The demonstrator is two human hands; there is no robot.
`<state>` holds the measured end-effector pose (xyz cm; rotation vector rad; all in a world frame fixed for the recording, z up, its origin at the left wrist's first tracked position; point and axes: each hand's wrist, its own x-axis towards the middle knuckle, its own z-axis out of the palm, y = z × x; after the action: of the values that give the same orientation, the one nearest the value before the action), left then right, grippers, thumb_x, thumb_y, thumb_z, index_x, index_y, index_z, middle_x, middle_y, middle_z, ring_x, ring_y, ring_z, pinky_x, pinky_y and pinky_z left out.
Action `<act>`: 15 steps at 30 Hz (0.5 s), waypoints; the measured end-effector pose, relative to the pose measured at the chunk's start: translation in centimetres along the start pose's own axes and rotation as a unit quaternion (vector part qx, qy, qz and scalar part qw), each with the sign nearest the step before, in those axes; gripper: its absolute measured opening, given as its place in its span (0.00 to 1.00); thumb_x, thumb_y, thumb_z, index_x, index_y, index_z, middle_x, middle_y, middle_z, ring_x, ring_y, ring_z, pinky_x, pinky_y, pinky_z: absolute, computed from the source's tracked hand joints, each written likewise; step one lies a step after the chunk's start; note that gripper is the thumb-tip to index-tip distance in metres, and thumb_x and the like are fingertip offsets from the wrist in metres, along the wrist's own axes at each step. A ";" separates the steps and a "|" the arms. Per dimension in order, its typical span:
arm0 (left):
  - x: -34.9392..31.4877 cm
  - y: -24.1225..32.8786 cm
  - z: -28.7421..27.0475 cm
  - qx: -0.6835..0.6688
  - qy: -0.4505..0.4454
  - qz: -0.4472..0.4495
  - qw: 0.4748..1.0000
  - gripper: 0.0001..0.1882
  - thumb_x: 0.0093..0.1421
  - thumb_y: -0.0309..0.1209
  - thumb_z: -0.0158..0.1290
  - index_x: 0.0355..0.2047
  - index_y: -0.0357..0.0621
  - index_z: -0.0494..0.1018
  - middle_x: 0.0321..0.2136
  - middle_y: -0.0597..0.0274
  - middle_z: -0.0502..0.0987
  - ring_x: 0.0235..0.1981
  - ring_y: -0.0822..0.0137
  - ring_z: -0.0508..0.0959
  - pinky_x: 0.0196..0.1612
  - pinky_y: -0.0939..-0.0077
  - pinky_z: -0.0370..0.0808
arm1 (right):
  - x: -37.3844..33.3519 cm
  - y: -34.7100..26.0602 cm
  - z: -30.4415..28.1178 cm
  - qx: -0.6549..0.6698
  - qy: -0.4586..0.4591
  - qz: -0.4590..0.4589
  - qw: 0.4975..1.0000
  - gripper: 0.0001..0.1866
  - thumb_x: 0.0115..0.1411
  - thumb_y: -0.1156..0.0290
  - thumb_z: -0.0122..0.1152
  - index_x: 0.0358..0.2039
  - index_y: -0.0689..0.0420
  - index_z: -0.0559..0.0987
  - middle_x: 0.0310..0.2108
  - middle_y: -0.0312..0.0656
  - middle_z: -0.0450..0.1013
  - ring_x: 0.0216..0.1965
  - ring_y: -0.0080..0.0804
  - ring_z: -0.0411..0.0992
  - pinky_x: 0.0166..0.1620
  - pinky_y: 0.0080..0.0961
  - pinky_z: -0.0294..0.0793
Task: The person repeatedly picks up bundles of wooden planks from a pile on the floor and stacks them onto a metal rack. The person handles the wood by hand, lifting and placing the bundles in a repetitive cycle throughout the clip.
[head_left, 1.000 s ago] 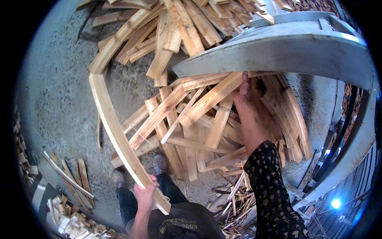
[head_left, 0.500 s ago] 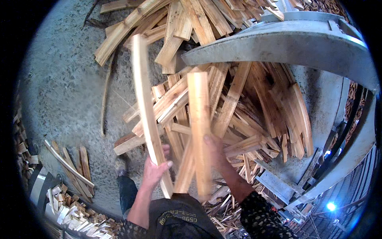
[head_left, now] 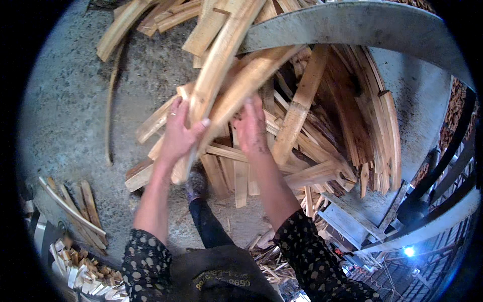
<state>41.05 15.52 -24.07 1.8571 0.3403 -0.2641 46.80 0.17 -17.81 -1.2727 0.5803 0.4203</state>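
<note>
My left hand [head_left: 182, 132] grips a long pale wooden board [head_left: 221, 55] near its lower end, the thumb lying across its face. This board slants up and to the right, its far end passing the grey metal beam. My right hand [head_left: 250, 126] is closed at the edge of a second wooden board [head_left: 251, 78], which leans further right; its fingers are partly hidden. The lower ends of both boards lie close together between my hands. Directly beneath them is a jumbled pile of boards [head_left: 302, 108].
A curved grey metal beam [head_left: 352, 25] crosses above the pile. Stacked boards [head_left: 385, 131] stand at the right. More boards [head_left: 128, 25] lie at the far left, and a thin strip [head_left: 111, 110] rests on the concrete floor [head_left: 65, 116]. Short offcuts [head_left: 90, 272] fill the lower left.
Both hands have moved forward, away from my body. The two boards, nearly upright in the picture before, now tilt to the right over the pile. My view has shifted slightly.
</note>
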 end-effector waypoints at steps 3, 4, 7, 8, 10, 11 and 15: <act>0.9 -0.6 0.0 -0.054 -0.033 -0.022 0.998 0.38 0.50 0.47 0.52 0.55 0.37 0.55 0.52 0.44 0.61 0.55 0.52 0.60 0.56 0.65 0.57 | -0.7 2.4 -0.9 -0.087 0.011 -0.055 0.995 0.36 0.57 0.58 0.50 0.60 0.52 0.44 0.57 0.45 0.50 0.58 0.38 0.51 0.56 0.43 0.54; 0.7 -0.7 0.2 -0.070 -0.041 -0.038 0.996 0.37 0.50 0.47 0.52 0.55 0.37 0.55 0.51 0.44 0.62 0.55 0.52 0.61 0.55 0.65 0.58 | -0.9 3.5 -1.1 -0.081 0.020 -0.065 0.994 0.38 0.55 0.64 0.54 0.60 0.56 0.45 0.55 0.43 0.55 0.54 0.35 0.56 0.56 0.31 0.54; 0.1 -1.8 0.5 -0.004 -0.059 -0.008 0.998 0.39 0.50 0.49 0.52 0.56 0.40 0.54 0.49 0.44 0.65 0.52 0.54 0.65 0.53 0.66 0.62 | -1.3 7.5 -1.9 0.017 0.032 0.032 0.999 0.37 0.54 0.64 0.56 0.59 0.58 0.48 0.55 0.42 0.55 0.54 0.33 0.56 0.57 0.30 0.53; 0.4 -1.6 0.3 0.046 -0.072 0.015 0.996 0.39 0.50 0.49 0.52 0.56 0.40 0.54 0.49 0.44 0.65 0.52 0.53 0.65 0.53 0.66 0.62 | -1.1 8.4 -1.3 0.023 0.031 0.029 0.999 0.34 0.54 0.63 0.56 0.57 0.57 0.53 0.54 0.41 0.57 0.54 0.33 0.56 0.57 0.32 0.53; 0.4 -0.9 0.0 0.070 -0.088 0.003 0.994 0.41 0.47 0.52 0.54 0.56 0.41 0.55 0.49 0.42 0.65 0.51 0.52 0.66 0.53 0.65 0.61 | -0.5 8.6 -1.6 0.117 0.090 0.078 0.986 0.32 0.53 0.60 0.58 0.54 0.58 0.58 0.51 0.41 0.61 0.53 0.32 0.57 0.56 0.32 0.55; 0.2 0.0 0.0 0.009 -0.115 -0.033 0.993 0.42 0.46 0.53 0.55 0.55 0.40 0.57 0.48 0.42 0.66 0.50 0.52 0.67 0.52 0.65 0.62 | -0.3 8.8 -2.8 0.154 0.084 0.092 0.980 0.32 0.52 0.58 0.59 0.53 0.59 0.59 0.50 0.41 0.62 0.52 0.32 0.58 0.55 0.32 0.56; -2.6 5.1 -0.1 -0.178 -0.209 -0.164 0.948 0.44 0.35 0.50 0.62 0.49 0.35 0.63 0.38 0.47 0.73 0.38 0.59 0.75 0.42 0.67 0.73 | -6.0 4.8 -3.3 -0.043 0.136 0.127 0.982 0.31 0.51 0.54 0.58 0.49 0.62 0.64 0.46 0.43 0.65 0.47 0.31 0.63 0.50 0.30 0.62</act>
<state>40.48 13.89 -18.63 1.3405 0.3728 -0.7615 38.71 -1.71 -18.37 -1.3543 0.9714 0.4895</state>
